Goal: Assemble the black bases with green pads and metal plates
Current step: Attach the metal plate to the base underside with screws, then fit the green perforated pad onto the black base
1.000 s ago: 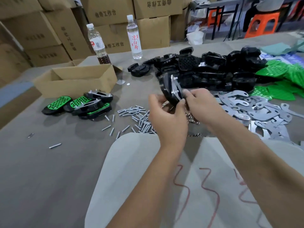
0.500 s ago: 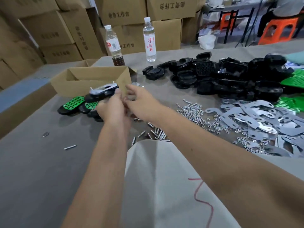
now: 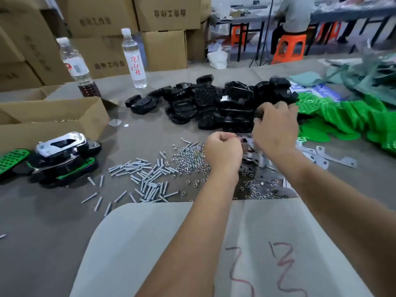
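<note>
Black bases (image 3: 214, 103) lie heaped at the far centre of the table (image 3: 42, 211), green pads (image 3: 342, 118) to their right, metal plates (image 3: 334, 157) nearer on the right. Right hand (image 3: 276, 127) reaches into the heap's right edge, fingers curled on a black piece there. Left hand (image 3: 224, 150) is fisted just beside it, over the nuts (image 3: 188, 157); contents cannot be told. Screws (image 3: 145, 174) lie left of the nuts. Finished assemblies (image 3: 62, 159) are stacked at left, near a cardboard box (image 3: 64, 116).
</note>
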Tool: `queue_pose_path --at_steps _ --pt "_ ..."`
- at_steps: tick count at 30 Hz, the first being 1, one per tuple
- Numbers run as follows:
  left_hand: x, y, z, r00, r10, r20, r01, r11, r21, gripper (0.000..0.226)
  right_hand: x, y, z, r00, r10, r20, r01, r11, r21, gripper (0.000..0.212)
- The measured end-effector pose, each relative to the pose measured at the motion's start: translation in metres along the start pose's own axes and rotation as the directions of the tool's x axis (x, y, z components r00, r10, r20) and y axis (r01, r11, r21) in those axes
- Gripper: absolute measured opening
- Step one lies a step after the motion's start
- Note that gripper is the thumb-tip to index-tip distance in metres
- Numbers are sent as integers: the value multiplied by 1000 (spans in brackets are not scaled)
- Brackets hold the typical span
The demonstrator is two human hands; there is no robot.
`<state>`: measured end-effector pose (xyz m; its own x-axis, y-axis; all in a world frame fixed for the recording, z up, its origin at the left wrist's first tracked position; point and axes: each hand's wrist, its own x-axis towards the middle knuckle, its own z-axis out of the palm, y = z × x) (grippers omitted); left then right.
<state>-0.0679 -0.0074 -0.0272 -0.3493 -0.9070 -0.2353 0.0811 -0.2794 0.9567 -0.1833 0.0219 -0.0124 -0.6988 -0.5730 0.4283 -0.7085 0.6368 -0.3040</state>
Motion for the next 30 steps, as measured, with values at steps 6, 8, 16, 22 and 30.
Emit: queue_pose_path --at_steps 6,8,16,22,30 --pt "-5 -3 36 999 36 39 -38 997 69 19 34 40 9 962 67 263 -115 979 170 37" --pt "-5 -3 43 994 100 33 -104 984 141 19 28 48 4 990 59 131 -87 972 219 29" --pt "9 -2 73 695 550 463 -713 440 546 70 5 82 -30 984 74 -161 48 761 647 26" --pt "15 -5 91 718 631 294 -685 564 461 30 25 124 -30 900 422 106 -402 716 571 49" --pt "-2 -12 91 985 157 70 -162 984 68 35 30 136 -20 806 524 276 -512 851 -121 79"
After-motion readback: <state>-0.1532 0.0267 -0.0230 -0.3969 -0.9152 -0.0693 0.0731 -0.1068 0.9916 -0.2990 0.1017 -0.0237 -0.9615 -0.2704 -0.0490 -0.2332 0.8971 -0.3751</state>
